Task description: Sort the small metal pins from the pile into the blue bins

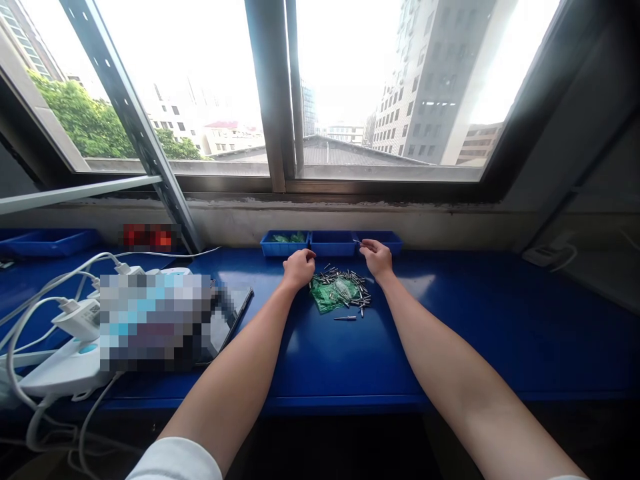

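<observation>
My right hand point(377, 259) is raised at the front of the blue bins, its thumb and fingers pinched on a slim metal pin point(357, 242). My left hand point(299, 269) is closed just left of the pile, near the left bin; whatever its fingers may hold is hidden. Between and below the hands, many small metal pins point(364, 293) lie heaped around a crumpled green plastic bag point(326, 297). One longer pin point(345, 319) lies apart, nearer to me. Green bags show in the left bin point(285, 249); the middle bin point(332, 249) and right bin point(393, 241) stand beside it.
A white power strip point(60, 380) with chargers and cables covers the left of the blue table point(480, 320). A dark tablet-like device point(231, 317) lies beside it. A slanted metal post point(135, 120) and a window stand behind. More blue trays point(55, 243) sit far left.
</observation>
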`<state>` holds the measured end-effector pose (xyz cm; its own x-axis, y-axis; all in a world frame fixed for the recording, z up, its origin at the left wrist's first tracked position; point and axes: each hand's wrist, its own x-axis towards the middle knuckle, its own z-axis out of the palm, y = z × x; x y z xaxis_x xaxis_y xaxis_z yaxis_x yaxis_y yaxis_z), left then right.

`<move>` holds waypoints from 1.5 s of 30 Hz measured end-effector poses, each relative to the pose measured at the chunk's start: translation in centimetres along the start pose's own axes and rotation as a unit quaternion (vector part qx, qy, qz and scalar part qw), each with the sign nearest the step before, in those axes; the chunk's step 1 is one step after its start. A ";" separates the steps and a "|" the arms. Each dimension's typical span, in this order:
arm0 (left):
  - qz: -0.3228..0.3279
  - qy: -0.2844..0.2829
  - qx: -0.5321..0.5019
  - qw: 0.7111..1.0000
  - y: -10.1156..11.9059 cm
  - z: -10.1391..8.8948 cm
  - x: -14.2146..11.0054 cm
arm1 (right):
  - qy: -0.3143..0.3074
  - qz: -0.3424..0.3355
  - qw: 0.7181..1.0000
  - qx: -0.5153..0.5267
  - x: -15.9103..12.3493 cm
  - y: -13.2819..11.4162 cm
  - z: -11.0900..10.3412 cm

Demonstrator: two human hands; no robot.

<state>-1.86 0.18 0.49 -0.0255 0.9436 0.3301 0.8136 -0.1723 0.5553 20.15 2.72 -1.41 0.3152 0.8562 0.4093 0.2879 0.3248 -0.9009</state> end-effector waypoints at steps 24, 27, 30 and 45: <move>0.029 -0.018 0.052 0.998 -0.7 0.3 0.0 | 0.032 -0.019 0.990 -0.133 0.1 -0.1 -0.8; 0.028 -0.030 0.062 0.997 -0.8 0.4 0.0 | 0.023 -0.016 0.988 -0.153 -0.1 -0.4 -0.8; 0.036 -0.039 0.064 0.997 -0.9 0.7 0.0 | 0.009 -0.004 0.984 -0.176 -0.4 -0.7 -0.8; 0.156 -0.177 0.148 0.961 0.4 1.0 -0.5 | -0.013 0.006 0.982 -0.188 -0.7 -0.9 -0.8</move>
<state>-0.98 -0.12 -0.20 0.4018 0.9055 0.1363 0.8810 -0.4229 0.2123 20.42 1.49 -0.81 0.2988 0.8702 0.3917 0.5996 0.1481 -0.7865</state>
